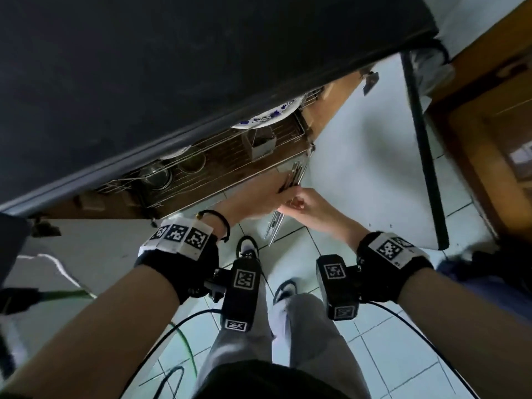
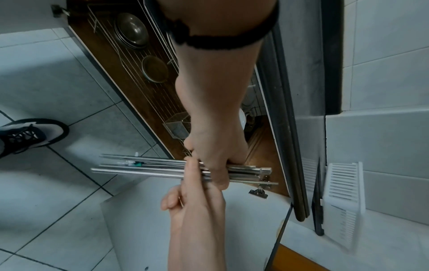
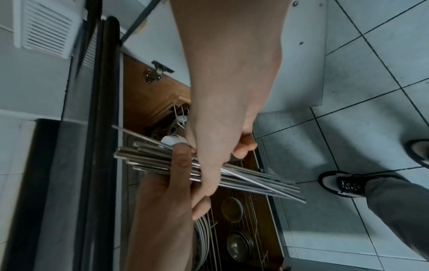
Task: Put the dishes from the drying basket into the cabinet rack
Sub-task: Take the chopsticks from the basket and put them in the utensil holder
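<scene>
A bundle of metal chopsticks is held level at the right end of the open lower cabinet. My left hand grips it round the middle, thumb on top. My right hand meets it from the other side, with an index finger laid over the sticks and the other fingers curled. Below lies the wire cabinet rack, holding metal bowls, a blue-patterned plate and a small square holder.
The dark countertop edge overhangs the rack. The white cabinet door stands open to the right. A white slatted basket sits on the counter. My shoes and cables are on the tiled floor.
</scene>
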